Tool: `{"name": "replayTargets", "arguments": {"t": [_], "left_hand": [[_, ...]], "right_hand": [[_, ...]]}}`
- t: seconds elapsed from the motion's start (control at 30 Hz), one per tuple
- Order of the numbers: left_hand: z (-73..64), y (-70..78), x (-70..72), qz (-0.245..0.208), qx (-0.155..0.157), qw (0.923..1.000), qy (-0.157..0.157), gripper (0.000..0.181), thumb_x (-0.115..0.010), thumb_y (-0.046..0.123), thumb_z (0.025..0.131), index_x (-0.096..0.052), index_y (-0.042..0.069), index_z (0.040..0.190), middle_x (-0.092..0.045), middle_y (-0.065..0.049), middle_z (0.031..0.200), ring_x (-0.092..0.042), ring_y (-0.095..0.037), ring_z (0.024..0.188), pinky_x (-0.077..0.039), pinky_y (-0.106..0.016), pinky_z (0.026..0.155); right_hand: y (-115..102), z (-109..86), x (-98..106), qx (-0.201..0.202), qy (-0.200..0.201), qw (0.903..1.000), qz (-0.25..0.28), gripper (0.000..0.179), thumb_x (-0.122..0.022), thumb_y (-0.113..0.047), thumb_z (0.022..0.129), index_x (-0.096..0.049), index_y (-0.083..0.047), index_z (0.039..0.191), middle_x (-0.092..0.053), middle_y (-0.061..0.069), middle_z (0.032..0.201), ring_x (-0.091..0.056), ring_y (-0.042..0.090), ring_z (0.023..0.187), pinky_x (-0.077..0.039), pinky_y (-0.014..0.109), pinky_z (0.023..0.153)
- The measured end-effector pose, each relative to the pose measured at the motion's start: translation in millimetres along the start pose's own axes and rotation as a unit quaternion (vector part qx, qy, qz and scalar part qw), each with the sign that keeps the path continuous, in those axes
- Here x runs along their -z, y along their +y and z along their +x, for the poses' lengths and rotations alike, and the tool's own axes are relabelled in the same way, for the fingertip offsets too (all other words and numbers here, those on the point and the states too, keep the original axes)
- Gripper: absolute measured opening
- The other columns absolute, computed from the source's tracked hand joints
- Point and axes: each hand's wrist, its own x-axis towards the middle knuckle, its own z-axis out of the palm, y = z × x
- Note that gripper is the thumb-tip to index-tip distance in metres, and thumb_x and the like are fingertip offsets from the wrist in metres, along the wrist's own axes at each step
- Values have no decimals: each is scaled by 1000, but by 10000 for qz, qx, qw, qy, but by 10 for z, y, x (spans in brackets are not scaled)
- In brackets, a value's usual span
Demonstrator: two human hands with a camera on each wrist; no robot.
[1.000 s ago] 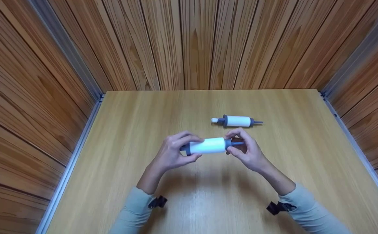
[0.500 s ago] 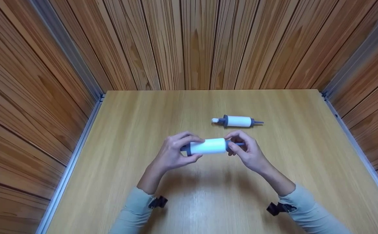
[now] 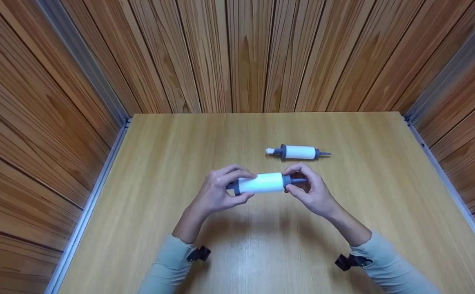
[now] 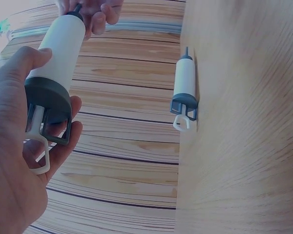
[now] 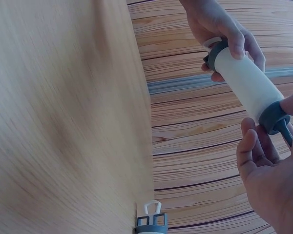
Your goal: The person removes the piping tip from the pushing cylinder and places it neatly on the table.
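Note:
A large syringe (image 3: pixel 264 183) with a white barrel, dark grey end caps and a thin nozzle is held level above the table. My left hand (image 3: pixel 219 190) grips it at the plunger end, thumb and fingers on either side of the barrel. The white ring handle (image 4: pixel 44 151) of the plunger shows below the grey finger loops in the left wrist view. At the opposite end, my right hand (image 3: pixel 313 194) pinches the grey nozzle cap (image 5: pixel 273 117) between thumb and fingers. The nozzle points right, past those fingers.
Behind the hands, a second syringe (image 3: pixel 299 152) of the same kind lies on the wooden table (image 3: pixel 172 147), its nozzle to the right. Wood-plank walls (image 3: pixel 245 57) with metal edge strips (image 3: pixel 86 204) enclose the table at the back and sides.
My right thumb moved up over the grey nozzle cap, then back down to its lower edge. The left hand and the second syringe stay in place.

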Motion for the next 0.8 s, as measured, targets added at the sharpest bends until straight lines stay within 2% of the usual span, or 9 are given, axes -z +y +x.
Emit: {"name": "replayTargets", "arguments": {"t": [0.2, 0.37, 0.63, 0.8], "left_hand": [[-4, 5, 5, -6, 40, 10000, -2, 36, -93, 22, 93, -82, 14, 127, -81, -10, 121, -81, -25, 100, -65, -28, 77], [3, 3, 6, 22, 20, 10000, -1, 36, -93, 22, 93, -82, 14, 127, -81, -10, 120, -81, -26, 100, -66, -28, 77], [7, 12, 20, -10, -6, 10000, 41, 36, -94, 20, 92, -82, 13, 126, -81, -10, 121, -81, -26, 102, -67, -30, 80], [2, 14, 23, -54, 50, 10000, -24, 37, -93, 21, 93, -82, 14, 127, -81, -10, 123, -81, -26, 102, -69, -32, 81]], "right_hand": [[7, 1, 0, 32, -32, 9999, 108, 33, -62, 17, 102, -55, 16, 134, -66, -13, 129, -72, 5, 106, -64, 20, 90], [-2, 7, 5, -113, 9, 9998, 136, 34, -60, 13, 104, -54, 14, 138, -67, -9, 126, -74, 7, 98, -64, 23, 83], [-16, 5, 12, -247, 10, 9997, -7, 25, -60, 10, 107, -58, 11, 132, -69, -9, 117, -71, 8, 89, -64, 22, 79], [-24, 23, 45, -200, -74, 9998, 28, 23, -65, 13, 103, -61, 14, 126, -73, -13, 115, -75, 8, 89, -66, 23, 79]]}}
